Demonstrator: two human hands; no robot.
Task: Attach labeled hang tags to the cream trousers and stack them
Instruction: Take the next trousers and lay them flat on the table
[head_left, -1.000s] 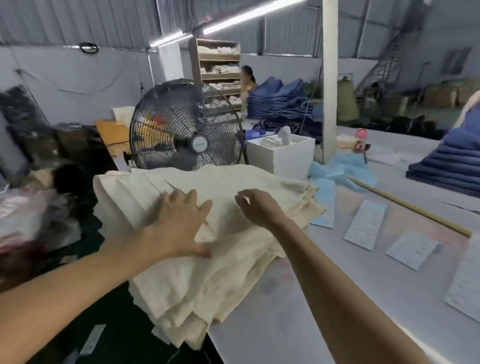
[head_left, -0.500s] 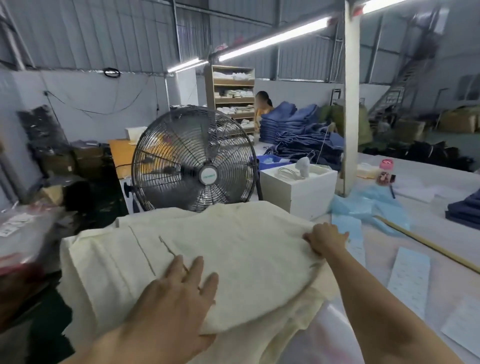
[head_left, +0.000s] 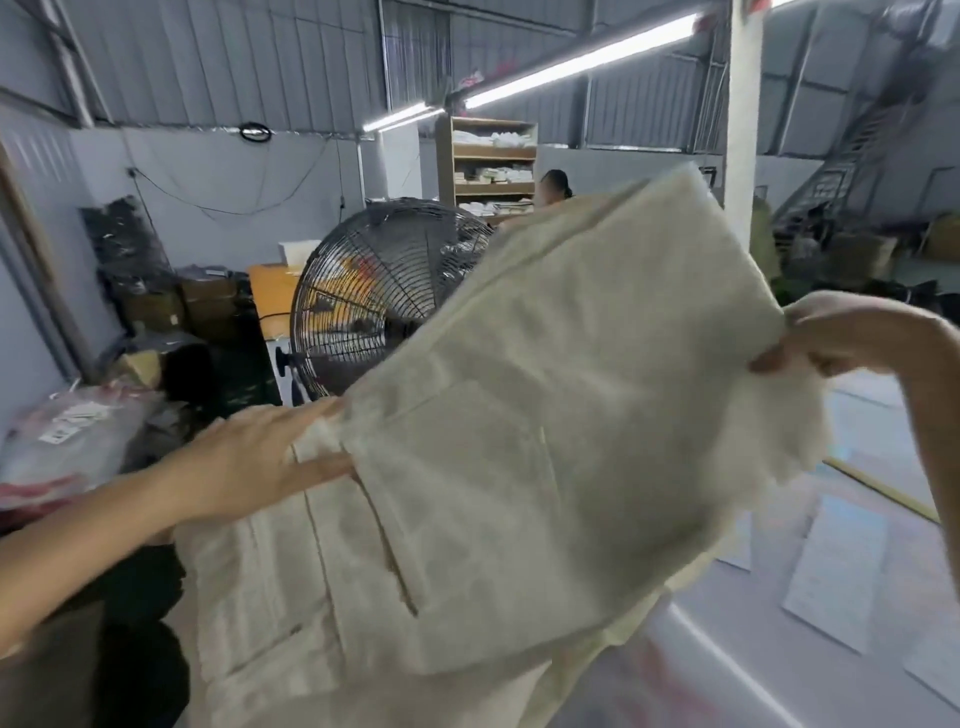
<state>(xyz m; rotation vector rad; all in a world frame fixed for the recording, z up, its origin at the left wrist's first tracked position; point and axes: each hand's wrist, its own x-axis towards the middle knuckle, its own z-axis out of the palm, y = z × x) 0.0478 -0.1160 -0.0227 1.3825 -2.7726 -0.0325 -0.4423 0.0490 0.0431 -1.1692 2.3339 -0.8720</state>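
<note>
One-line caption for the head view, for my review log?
Both hands, left hand and right hand, lift a folded pair of cream trousers in front of a black fan.

Corrugated metal walls, tube lights, wooden shelving, black fan.

Cream trousers lifted, right hand pinching edge, left hand gripping side, fan behind

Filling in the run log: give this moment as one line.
phase: lifting | item: cream trousers | left hand: holds edge | right hand: grips corner | tag: none visible
</note>
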